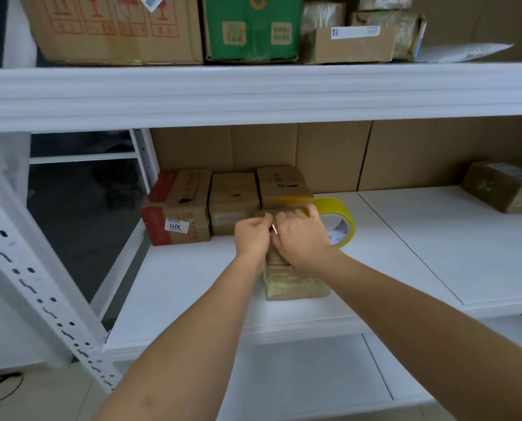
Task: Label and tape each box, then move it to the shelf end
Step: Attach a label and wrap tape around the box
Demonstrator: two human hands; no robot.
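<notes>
A small cardboard box [297, 288] wrapped in clear tape stands on the white shelf [192, 284], mostly hidden under both hands. My left hand [252, 235] pinches a thin metal-looking tool [274, 228] at the box's top. Beside it, my right hand [302, 235] lies over the box with its fingers curled around the far edge. A yellow tape roll [343, 221] stands on edge just right of that hand. At the shelf's left end sit three boxes in a row: a red-and-brown one [177, 208] with a white label, a plain one [233, 199], and one [284, 185] with yellow tape.
Another brown box [502, 185] sits at the far right of the shelf. The upper shelf [253, 92] carries large cartons [110, 28] and parcels. Cardboard sheets [405, 153] line the back. A white perforated upright [34, 287] slants at left.
</notes>
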